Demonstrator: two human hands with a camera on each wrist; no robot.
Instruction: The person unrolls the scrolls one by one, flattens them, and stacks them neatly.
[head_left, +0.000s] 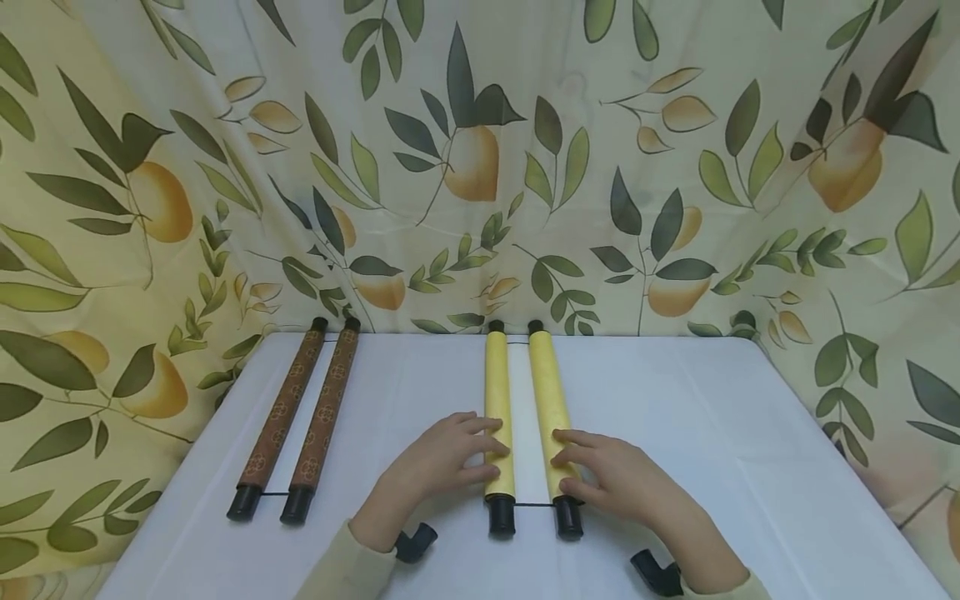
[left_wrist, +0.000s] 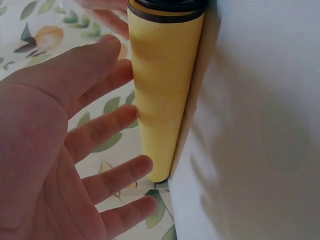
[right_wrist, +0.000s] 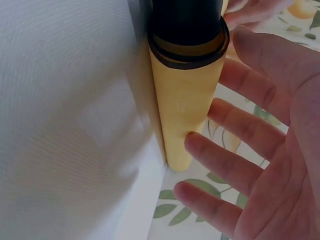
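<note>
While flat hands (head_left: 525,471) touch it, yellow scroll (head_left: 527,417) points away, 2 rolls parallel.

Head view looks down from above; wrist views closely share the yellow scroll (head_left: 525,417).

Both hands (head_left: 442,462) cover part of the yellow scroll (head_left: 525,417).

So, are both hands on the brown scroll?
No, the left hand and right hand rest on the yellow scroll; the brown scroll lies untouched to the left.
</note>
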